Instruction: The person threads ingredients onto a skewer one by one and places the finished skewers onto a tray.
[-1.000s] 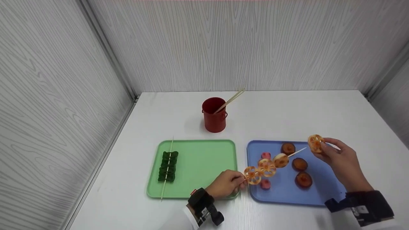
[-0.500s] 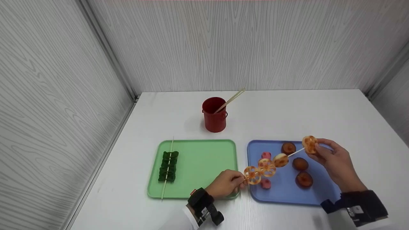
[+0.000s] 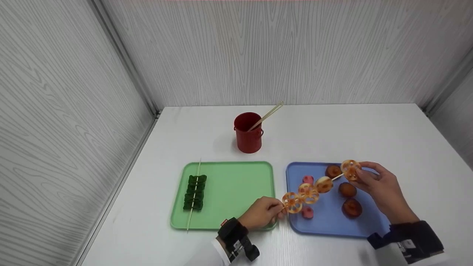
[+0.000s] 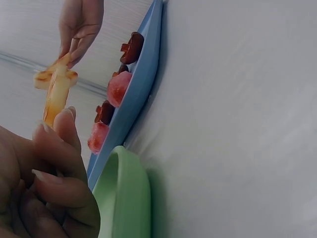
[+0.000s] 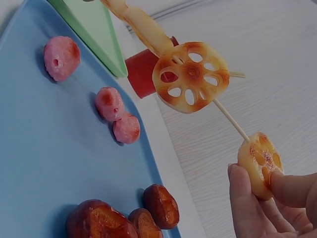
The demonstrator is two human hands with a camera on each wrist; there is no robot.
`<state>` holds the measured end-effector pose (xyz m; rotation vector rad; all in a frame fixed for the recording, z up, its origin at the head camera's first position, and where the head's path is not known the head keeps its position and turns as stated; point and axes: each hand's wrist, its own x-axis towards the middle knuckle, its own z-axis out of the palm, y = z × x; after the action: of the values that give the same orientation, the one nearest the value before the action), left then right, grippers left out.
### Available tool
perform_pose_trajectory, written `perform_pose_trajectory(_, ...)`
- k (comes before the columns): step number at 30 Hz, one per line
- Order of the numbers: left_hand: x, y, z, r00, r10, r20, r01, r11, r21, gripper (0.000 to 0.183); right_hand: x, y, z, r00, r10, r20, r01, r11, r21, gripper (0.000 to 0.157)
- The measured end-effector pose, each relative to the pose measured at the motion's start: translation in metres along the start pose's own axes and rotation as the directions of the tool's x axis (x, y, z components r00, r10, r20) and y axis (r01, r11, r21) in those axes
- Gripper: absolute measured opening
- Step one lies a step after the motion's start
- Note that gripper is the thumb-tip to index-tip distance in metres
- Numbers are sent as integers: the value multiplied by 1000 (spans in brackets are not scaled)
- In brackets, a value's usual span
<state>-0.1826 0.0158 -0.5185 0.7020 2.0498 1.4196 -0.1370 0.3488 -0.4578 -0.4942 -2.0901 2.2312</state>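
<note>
1. Left hand [image 3: 263, 211] pinches a skewer [image 3: 338, 177] over the blue tray [image 3: 325, 221]; three slices [image 3: 309, 193] threaded.
2. Right hand [image 3: 382, 188] pinches a fourth slice [image 3: 351, 170] at the skewer's tip.
3. Mushrooms [image 3: 351, 207], pink balls [image 3: 307, 212] unthreaded; greens [image 3: 198, 204] look done.

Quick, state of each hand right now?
Left hand: closed, holding the loaded skewer by its lower end.
Right hand: closed, pinching a lotus-root slice at the skewer's tip.

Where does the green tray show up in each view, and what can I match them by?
Head: green tray below centre, slightly left.
Left wrist: partly visible at the bottom, left of centre.
Right wrist: partly visible at the top left.
Shared landmark: the blue tray, next to it in all three.
</note>
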Motion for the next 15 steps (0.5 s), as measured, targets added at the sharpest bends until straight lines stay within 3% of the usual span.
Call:
perform_pose_trajectory(7,2,0,1,1000,26,-3,-26,1000,5,22,1,5,8,999,-11,42,14,996,-93,28)
perform_pose_trajectory(11,3,0,3,1000,23,-5,-23,1000,-2,22,1,11,14,998,-21,66,25,997,-72,20)
perform_pose_trajectory(15,3,1,4,1000,9,-16,-10,1000,-13,22,1,13,19,996,-5,86,7,1000,-27,23)
